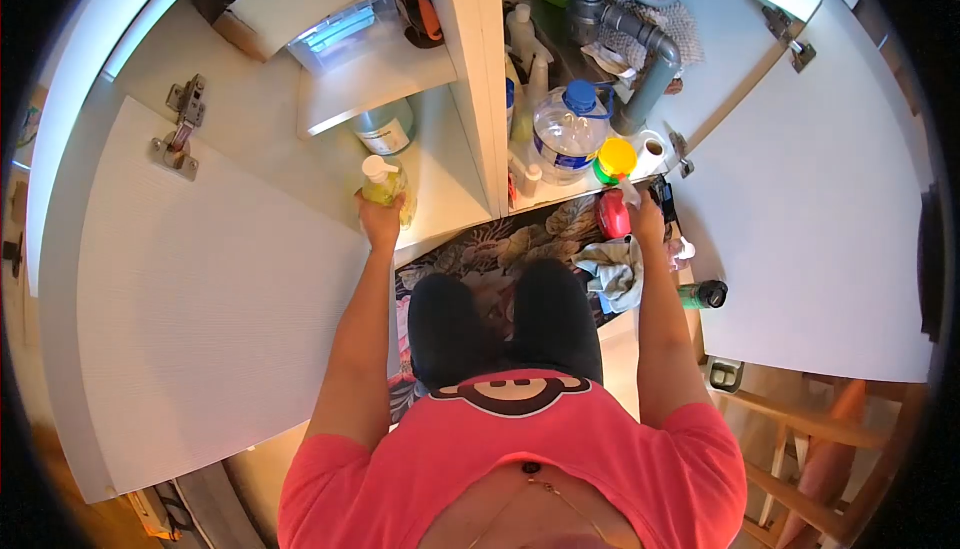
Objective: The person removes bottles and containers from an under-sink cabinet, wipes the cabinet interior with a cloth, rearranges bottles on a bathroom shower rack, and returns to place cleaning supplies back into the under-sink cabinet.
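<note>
My left hand [380, 221] is closed around a pump bottle [386, 189] of yellow-green liquid with a white pump head. The bottle is upright at the front edge of the left cabinet, just before a larger clear bottle with a white label [385, 132]. At the front of the right cabinet, my right hand [648, 217] is closed at the white top of a red bottle [612, 215]. A tub with a yellow lid [615, 158] stands right behind it, beside a white roll [651, 152].
Both cabinet doors, left [220, 299] and right [820, 219], stand open. A large clear jug with a blue cap [570, 134] stands below grey drain pipes [650, 44]. On the floor are a patterned mat [480, 249], a crumpled cloth [612, 271] and a green bottle with a black cap [700, 295].
</note>
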The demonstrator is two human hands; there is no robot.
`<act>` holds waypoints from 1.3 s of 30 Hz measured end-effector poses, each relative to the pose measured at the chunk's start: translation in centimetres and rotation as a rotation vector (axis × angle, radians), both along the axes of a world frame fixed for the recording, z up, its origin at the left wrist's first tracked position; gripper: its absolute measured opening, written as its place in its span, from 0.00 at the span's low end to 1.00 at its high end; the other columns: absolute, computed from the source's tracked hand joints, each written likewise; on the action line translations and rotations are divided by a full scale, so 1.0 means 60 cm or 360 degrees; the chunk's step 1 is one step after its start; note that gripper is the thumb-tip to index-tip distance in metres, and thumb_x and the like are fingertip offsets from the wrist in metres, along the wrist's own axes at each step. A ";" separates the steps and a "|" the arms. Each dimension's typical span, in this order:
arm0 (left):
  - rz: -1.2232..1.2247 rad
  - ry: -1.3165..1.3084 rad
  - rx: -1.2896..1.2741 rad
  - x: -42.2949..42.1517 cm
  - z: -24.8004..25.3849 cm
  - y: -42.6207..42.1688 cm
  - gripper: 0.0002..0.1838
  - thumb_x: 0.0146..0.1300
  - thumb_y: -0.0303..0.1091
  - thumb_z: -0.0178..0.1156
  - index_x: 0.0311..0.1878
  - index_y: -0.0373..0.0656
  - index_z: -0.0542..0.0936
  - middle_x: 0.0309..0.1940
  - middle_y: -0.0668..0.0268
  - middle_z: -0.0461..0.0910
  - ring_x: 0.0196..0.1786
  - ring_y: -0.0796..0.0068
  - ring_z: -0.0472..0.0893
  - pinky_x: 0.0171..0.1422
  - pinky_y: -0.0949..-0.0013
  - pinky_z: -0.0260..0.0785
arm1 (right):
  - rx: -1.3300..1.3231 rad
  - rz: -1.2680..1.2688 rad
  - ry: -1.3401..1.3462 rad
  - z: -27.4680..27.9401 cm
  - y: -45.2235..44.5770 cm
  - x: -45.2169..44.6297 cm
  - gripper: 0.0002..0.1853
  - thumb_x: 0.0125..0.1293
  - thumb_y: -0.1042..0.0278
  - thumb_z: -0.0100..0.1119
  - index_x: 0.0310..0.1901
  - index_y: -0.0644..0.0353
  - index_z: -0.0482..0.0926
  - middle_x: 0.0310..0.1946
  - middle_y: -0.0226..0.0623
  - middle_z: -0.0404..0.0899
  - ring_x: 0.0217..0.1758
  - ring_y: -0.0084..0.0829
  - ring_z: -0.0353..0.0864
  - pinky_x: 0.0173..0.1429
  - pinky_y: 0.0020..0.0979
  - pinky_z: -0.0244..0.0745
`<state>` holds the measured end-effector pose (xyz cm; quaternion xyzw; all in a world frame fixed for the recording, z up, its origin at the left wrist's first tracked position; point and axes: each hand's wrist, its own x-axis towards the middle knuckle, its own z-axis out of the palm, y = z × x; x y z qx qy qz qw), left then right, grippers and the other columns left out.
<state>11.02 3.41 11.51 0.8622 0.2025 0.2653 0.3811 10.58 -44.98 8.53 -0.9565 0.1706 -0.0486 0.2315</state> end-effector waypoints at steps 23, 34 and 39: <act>-0.1771 0.0527 -0.0389 -0.104 0.099 -0.140 0.30 0.46 0.27 0.69 0.56 0.39 0.71 0.51 0.60 0.73 0.53 0.68 0.74 0.59 0.68 0.65 | 0.0741 0.1638 -0.0222 0.239 0.308 -0.066 0.08 0.55 0.66 0.57 0.34 0.61 0.75 0.26 0.49 0.76 0.34 0.50 0.77 0.37 0.45 0.70; -0.1371 0.0408 -0.0402 -0.007 0.089 -0.066 0.22 0.49 0.24 0.68 0.49 0.36 0.75 0.45 0.59 0.78 0.47 0.70 0.78 0.52 0.67 0.69 | 0.0983 0.1338 -0.0784 0.249 0.380 -0.013 0.13 0.57 0.71 0.55 0.46 0.58 0.76 0.41 0.41 0.75 0.42 0.45 0.77 0.45 0.40 0.72; -0.0867 0.0290 -0.0483 0.073 0.026 -0.042 0.24 0.47 0.27 0.68 0.49 0.37 0.75 0.41 0.63 0.79 0.43 0.72 0.78 0.49 0.69 0.70 | 0.0896 0.0822 -0.1278 0.261 0.382 0.012 0.23 0.53 0.71 0.62 0.52 0.60 0.70 0.48 0.47 0.69 0.51 0.47 0.70 0.51 0.39 0.69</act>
